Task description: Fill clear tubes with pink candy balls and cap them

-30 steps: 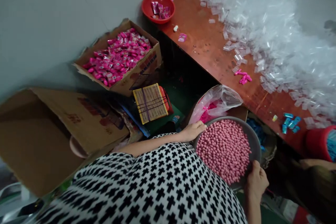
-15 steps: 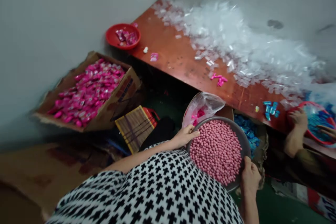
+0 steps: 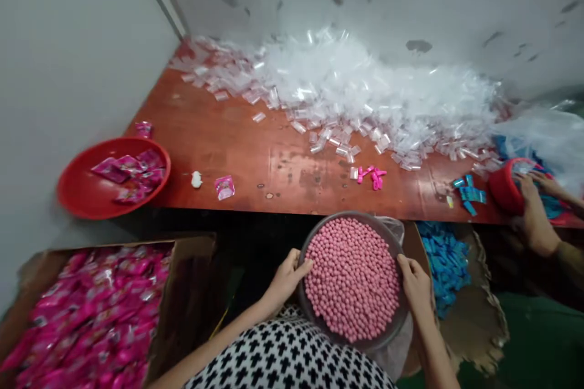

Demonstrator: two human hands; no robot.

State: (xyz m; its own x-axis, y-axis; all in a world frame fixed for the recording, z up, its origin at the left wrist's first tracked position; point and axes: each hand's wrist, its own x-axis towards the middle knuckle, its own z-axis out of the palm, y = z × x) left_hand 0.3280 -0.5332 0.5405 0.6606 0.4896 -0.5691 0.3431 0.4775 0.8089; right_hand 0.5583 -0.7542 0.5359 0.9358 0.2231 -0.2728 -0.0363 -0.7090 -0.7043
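Between my two hands is a dark round bowl [image 3: 385, 340] filled with small pink balls [image 3: 351, 279]. My left hand [image 3: 287, 273] grips its left rim, thumb over the edge. On the opposite side, my right hand [image 3: 414, 279] is closed round the right rim. The bowl is just in front of my patterned top, below the table's front edge. Under it a clear plastic bag [image 3: 399, 346] partly shows. Nearby on the table lie several bright pink pieces [image 3: 376, 176] beside a small clear piece.
A brown table [image 3: 237, 146] carries a heap of clear plastic pieces [image 3: 365, 85]. At left are a red bowl [image 3: 73, 188] of pink packets and a carton [image 3: 194, 255] of pink packets. Blue packets [image 3: 442, 267] fill a carton at right. A co-worker's hands [image 3: 536, 213] touch a red container [image 3: 506, 188].
My view has turned and moved closer to the table. The bowl of pink balls now sits nearer the table edge, still in both hands. The co-worker's red container is now tilted.
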